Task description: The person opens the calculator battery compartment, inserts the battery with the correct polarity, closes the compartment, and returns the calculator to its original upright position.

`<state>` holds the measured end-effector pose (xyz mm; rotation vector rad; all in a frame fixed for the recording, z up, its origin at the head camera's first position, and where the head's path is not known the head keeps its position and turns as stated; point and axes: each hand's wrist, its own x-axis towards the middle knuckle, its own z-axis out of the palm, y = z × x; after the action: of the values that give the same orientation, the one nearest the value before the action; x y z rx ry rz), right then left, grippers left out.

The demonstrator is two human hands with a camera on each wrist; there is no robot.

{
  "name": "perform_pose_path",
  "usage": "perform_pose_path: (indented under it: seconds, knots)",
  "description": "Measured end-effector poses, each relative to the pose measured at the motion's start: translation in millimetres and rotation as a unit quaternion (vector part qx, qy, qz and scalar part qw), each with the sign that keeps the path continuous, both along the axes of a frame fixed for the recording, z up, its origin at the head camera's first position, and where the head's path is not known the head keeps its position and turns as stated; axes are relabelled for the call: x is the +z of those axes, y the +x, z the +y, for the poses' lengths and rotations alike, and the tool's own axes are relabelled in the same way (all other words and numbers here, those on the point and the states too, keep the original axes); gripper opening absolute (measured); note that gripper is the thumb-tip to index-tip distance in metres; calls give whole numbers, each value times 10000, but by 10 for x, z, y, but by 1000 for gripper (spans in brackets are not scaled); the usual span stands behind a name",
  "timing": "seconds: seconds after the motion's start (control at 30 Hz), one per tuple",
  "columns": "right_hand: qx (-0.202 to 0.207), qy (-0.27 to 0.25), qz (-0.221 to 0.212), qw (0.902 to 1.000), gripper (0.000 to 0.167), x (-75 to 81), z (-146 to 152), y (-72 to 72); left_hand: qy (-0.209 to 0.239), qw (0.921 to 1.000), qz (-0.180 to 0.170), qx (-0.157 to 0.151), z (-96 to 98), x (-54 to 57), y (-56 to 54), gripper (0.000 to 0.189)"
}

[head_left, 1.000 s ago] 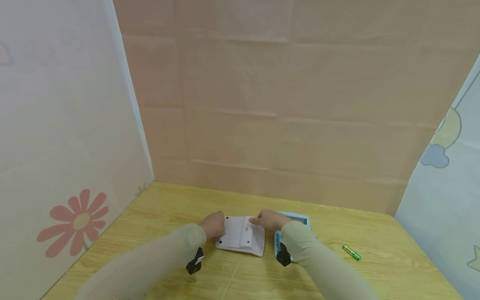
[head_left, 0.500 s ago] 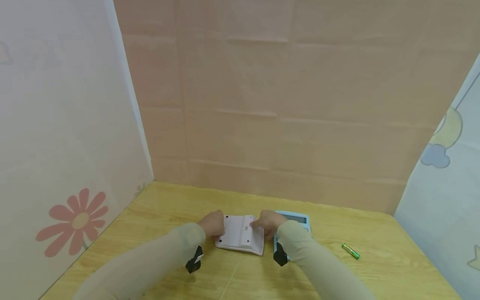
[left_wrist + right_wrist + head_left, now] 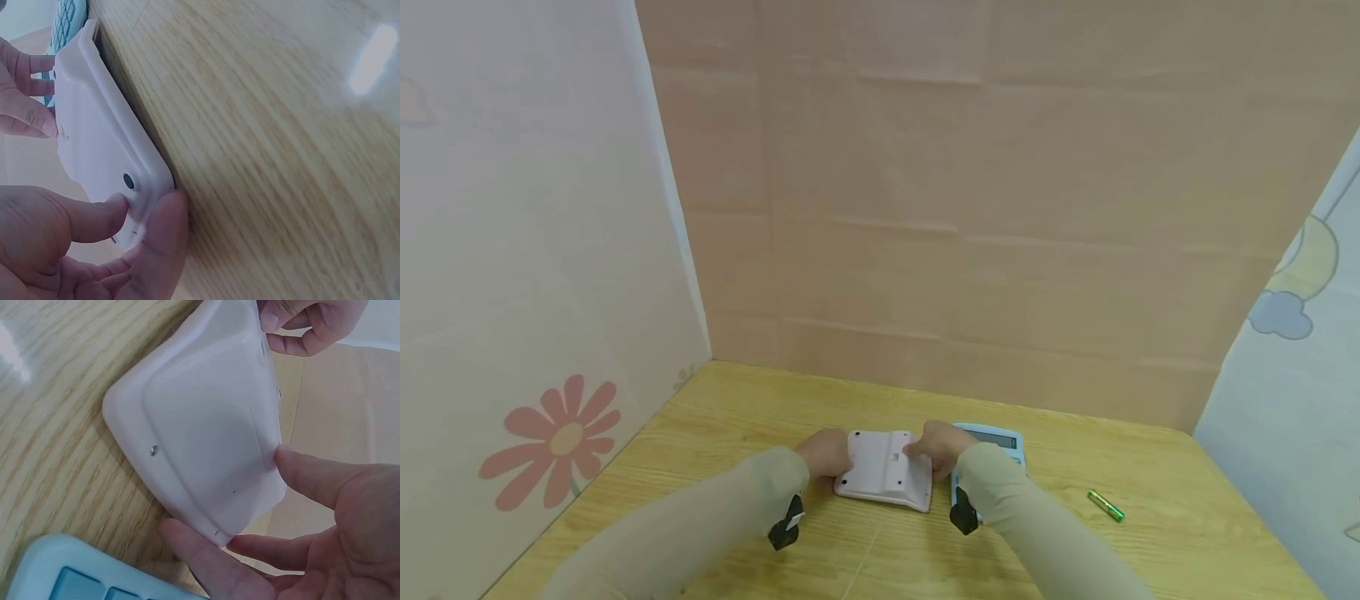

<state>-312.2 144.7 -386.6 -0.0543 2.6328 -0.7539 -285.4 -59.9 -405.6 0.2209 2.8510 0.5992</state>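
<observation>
A pale pink calculator (image 3: 876,471) lies face down on the wooden table, its back with dark round feet and screws facing up. My left hand (image 3: 825,453) pinches its left side. In the left wrist view, the left thumb (image 3: 103,217) rests on the back near a dark foot (image 3: 129,181), with a finger at the edge. My right hand (image 3: 942,444) holds the opposite side. The right wrist view has the right thumb (image 3: 306,472) against the far edge of the back and fingers along the side. The undersides of the fingers are partly hidden.
A light blue calculator (image 3: 996,437) lies face up just right of the pink one, partly under the right hand and sleeve. Farther right is a green battery (image 3: 1106,505). A papered wall (image 3: 955,250) stands behind the table (image 3: 760,400), with patterned sheets at both sides.
The right thumb has slid slightly toward me on the calculator's back since the first frame. The left hand's fingers have shifted a little at the left edge. The calculator stays in place.
</observation>
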Motion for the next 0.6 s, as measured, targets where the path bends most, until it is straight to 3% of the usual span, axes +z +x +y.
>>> perform_pose_path:
  seconds: [0.2,0.6]
  knots:
    - [-9,73,-34,10000,46,19,-10,15,124,9988,-403,258,16,22,20,16]
    - [5,-132,-243,9996,54,44,-9,-5,51,9988,-412,274,64,36,39,22]
